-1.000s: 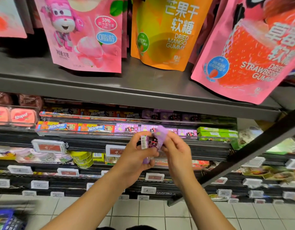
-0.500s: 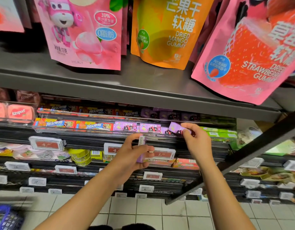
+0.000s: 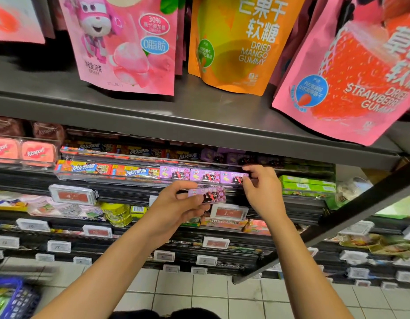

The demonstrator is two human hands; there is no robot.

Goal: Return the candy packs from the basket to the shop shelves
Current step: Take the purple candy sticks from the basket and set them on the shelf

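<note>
My left hand (image 3: pixel 174 203) grips a small purple candy pack (image 3: pixel 208 194), held flat in front of the middle shelf. My right hand (image 3: pixel 261 185) pinches the right end of another purple candy pack (image 3: pixel 232 177), which lies in the clear shelf tray (image 3: pixel 84 177) at the end of a row of like purple packs (image 3: pixel 190 173). The blue basket (image 3: pixel 12 298) shows at the bottom left corner, blurred, with something green inside.
Large gummy bags hang above: pink (image 3: pixel 128 42), orange mango (image 3: pixel 240 42) and strawberry (image 3: pixel 360 72). Green packs (image 3: pixel 307 184) sit right of the tray, red tins (image 3: pixel 38 153) to its left. A dark shelf post (image 3: pixel 337 217) slants across the right. Price tags line lower shelves.
My right hand took one purple pack from my left hand and carried it up right into the shelf tray. My left hand has turned its remaining pack flat.
</note>
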